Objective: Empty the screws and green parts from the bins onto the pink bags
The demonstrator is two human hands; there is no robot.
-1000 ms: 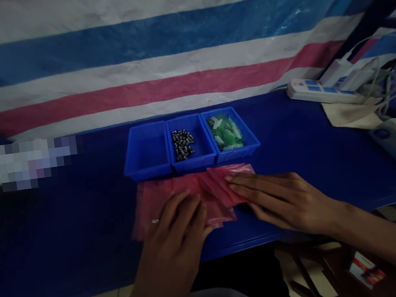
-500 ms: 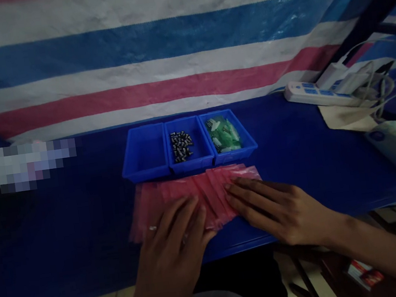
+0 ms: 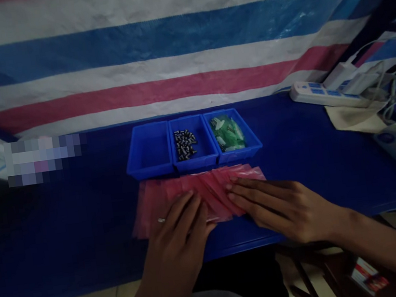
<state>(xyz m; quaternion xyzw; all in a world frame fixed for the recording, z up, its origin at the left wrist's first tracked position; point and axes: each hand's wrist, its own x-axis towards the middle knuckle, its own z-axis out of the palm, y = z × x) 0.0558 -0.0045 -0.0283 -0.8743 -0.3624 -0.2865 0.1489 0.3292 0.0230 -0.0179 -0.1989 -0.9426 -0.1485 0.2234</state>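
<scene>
Left hand [image 3: 178, 236] and right hand [image 3: 281, 203] lie flat, fingers extended, gripping nothing, on pink bags [image 3: 196, 192]; blue bins [image 3: 192, 142] at 12 o'clock.

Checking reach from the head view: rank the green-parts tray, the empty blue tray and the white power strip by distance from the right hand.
1. Blue plastic tray of green parts, just beyond the right hand.
2. Empty blue plastic tray, leftmost.
3. White power strip, far right, at the back.

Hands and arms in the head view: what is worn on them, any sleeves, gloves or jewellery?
Both hands are bare, no gloves. The left hand has a thin pale ring on one finger. The right hand shows no ring. Both forearms are uncovered as far as the frame shows; no sleeves, watch or bracelet are visible.
</scene>
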